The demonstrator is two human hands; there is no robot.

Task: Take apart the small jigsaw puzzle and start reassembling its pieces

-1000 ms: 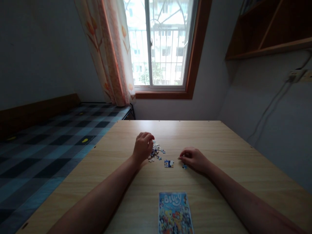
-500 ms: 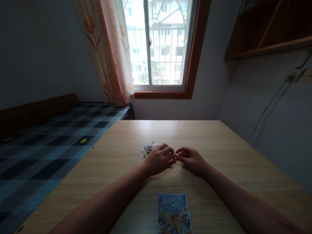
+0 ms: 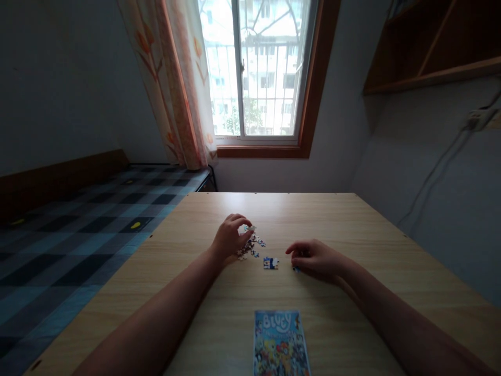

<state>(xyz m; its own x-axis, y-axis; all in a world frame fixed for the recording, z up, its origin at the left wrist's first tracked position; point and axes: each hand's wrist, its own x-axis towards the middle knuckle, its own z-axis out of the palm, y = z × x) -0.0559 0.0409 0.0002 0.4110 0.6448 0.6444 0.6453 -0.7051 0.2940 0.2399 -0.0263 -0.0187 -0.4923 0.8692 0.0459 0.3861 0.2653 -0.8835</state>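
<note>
Jigsaw pieces (image 3: 251, 244) heaped loose just beside left hand (image 3: 230, 236), partly hidden by it. Left thumb and fingers curved around pale jigsaw piece (image 3: 250, 228) at fingertips; cannot tell whether piece is pinched or lies on heap. Right hand (image 3: 313, 256) loosely bent, index finger and thumb apart. Blue jigsaw piece (image 3: 296, 269) just under right hand, partly covered. Joined jigsaw section (image 3: 271, 262) flat on wooden table (image 3: 219, 324) between hands, nearer right fingertips. "Bluey" picture card (image 3: 281, 342) nearer wearer than both hands.
</note>
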